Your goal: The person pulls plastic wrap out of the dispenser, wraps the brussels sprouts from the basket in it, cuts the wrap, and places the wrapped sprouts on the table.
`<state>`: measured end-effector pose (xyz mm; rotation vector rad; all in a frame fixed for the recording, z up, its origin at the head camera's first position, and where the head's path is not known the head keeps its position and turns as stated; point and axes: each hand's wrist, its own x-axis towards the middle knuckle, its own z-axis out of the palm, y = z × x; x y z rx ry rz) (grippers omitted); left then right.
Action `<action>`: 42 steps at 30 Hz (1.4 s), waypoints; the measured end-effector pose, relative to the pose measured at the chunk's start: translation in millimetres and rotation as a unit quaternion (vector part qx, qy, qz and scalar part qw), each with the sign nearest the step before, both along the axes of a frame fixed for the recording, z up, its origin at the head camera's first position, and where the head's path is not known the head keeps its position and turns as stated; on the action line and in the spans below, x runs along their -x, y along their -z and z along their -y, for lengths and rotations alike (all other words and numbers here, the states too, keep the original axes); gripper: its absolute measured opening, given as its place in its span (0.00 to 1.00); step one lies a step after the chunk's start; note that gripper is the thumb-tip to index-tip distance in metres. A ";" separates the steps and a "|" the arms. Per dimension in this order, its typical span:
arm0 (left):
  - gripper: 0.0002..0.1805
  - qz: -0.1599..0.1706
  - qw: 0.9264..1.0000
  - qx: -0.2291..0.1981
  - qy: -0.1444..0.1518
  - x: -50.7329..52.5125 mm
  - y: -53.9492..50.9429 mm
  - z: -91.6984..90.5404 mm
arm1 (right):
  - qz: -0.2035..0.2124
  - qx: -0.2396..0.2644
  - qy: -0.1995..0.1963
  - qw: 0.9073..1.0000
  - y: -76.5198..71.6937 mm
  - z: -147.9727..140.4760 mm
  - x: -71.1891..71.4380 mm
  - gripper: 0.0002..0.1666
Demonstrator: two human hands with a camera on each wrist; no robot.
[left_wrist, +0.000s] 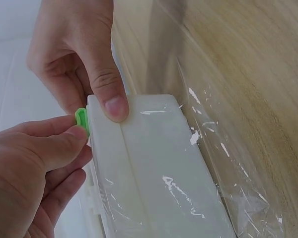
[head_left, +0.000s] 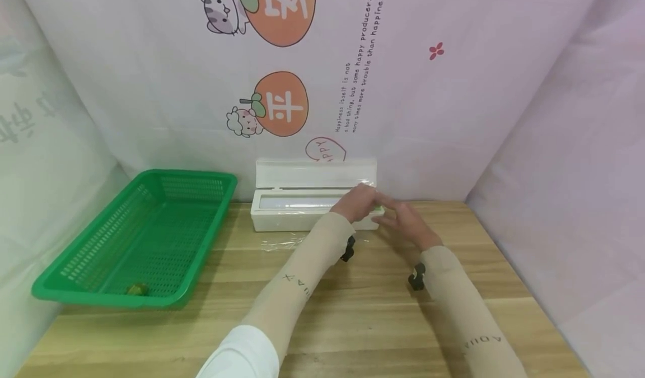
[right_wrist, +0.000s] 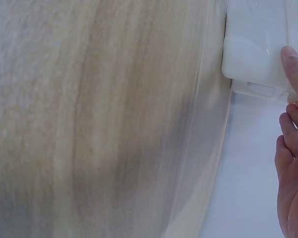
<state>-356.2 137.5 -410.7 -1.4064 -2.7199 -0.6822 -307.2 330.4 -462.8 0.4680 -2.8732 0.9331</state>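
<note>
The left hand (head_left: 355, 203) pinched with thumb (left_wrist: 64, 148) and index finger, its remaining fingers bent below that pinch. Just beside it on the right was the right hand (head_left: 409, 224), its thumb (left_wrist: 105, 79) extended and pressing with the tip, its other fingers curled. Behind the left hand, the left forearm (head_left: 304, 283) slanted back leftward; behind the right hand, the right forearm (head_left: 466, 305) slanted back rightward.
</note>
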 end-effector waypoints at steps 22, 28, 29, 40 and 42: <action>0.12 0.022 1.000 0.003 -0.001 6.0 0.8 10.0 | -0.024 -0.025 -0.004 0.999 -0.7 -1.8 1.5 0.44; 0.11 0.022 1.000 -0.003 0.014 7.9 1.5 16.0 | -0.031 -0.028 -0.006 0.999 -1.2 0.1 1.6 0.42; 0.11 0.015 1.000 -0.001 0.018 8.2 1.8 16.8 | -0.031 -0.028 -0.005 0.999 -1.2 0.6 1.7 0.42; 0.12 -0.056 0.997 0.043 0.043 10.3 -1.2 25.9 | -0.048 -0.013 -0.017 0.999 2.4 1.1 4.1 0.42; 0.11 -0.064 0.996 0.049 0.044 10.8 -1.8 28.0 | -0.050 -0.016 -0.015 0.999 2.7 -0.1 4.3 0.42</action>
